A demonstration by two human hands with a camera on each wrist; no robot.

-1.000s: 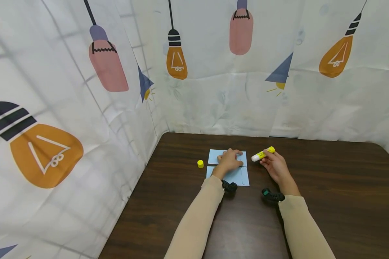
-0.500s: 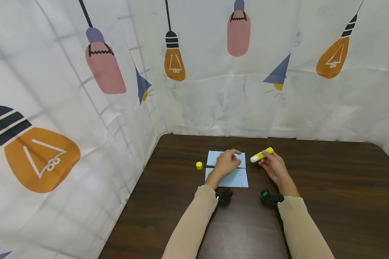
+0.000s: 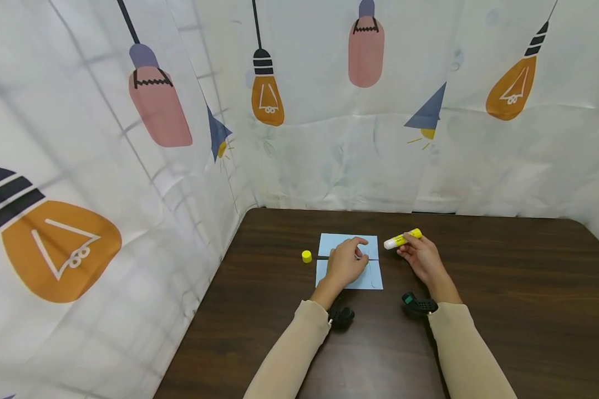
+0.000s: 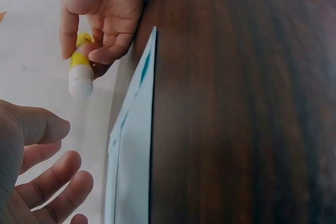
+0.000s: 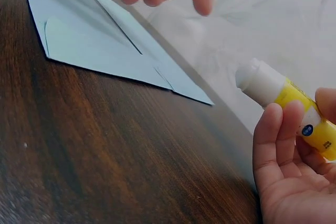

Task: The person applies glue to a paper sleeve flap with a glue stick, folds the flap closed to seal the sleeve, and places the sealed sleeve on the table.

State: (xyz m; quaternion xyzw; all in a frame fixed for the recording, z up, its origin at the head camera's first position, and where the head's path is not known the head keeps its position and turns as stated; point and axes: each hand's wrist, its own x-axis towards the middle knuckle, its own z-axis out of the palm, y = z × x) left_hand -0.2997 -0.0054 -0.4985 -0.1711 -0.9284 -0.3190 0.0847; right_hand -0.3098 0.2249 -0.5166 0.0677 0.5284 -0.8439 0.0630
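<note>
My right hand (image 3: pixel 423 260) holds an uncapped yellow-and-white glue stick (image 3: pixel 395 242) just off the right side of the papers, its white end pointing left. In the right wrist view the fingers and thumb grip the barrel of the glue stick (image 5: pixel 286 95). Two light blue paper pieces lie on the table, the far piece (image 3: pixel 329 239) and the near piece (image 3: pixel 374 281), with a thin dark gap between them. Over them hovers my left hand (image 3: pixel 341 265), fingers loosely bent and nothing between them; the left wrist view shows these fingers (image 4: pixel 55 179) apart from the paper.
A yellow glue cap (image 3: pixel 306 256) stands on the dark wooden table (image 3: pixel 519 288), left of the papers. Behind the table and along its left side hangs a white curtain (image 3: pixel 309 166) printed with lamps. Each wrist wears a black device, such as the right wrist camera (image 3: pixel 419 303).
My left hand has lifted off the far blue paper and drawn back toward me and slightly left. The right hand keeps the glue stick in nearly the same place.
</note>
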